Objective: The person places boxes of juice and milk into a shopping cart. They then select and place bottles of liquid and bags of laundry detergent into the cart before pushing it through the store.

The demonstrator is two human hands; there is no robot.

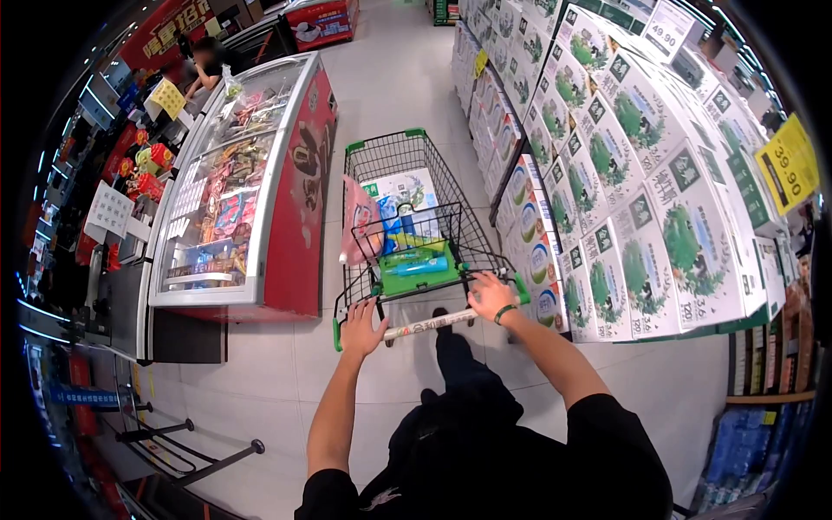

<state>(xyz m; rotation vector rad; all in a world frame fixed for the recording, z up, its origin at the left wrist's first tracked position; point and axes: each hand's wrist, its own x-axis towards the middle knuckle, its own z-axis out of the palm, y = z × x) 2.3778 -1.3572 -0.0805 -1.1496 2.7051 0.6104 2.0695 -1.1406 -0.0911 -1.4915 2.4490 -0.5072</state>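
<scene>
My left hand lies over the left end of the white handle of a shopping cart. Near the handle's right end, my right hand holds on, a green band around its wrist. Just ahead of my hands, a blue bottle-like item rests on the green seat panel. Deeper in the wire basket are a white printed carton, a pink package and blue-and-yellow packages, partly hidden by the wires.
A red-sided chest freezer full of packaged goods stands left of the cart. Stacked milk cartons with price signs line the right. A tiled aisle runs ahead. A person is at the far left; metal rails stand lower left.
</scene>
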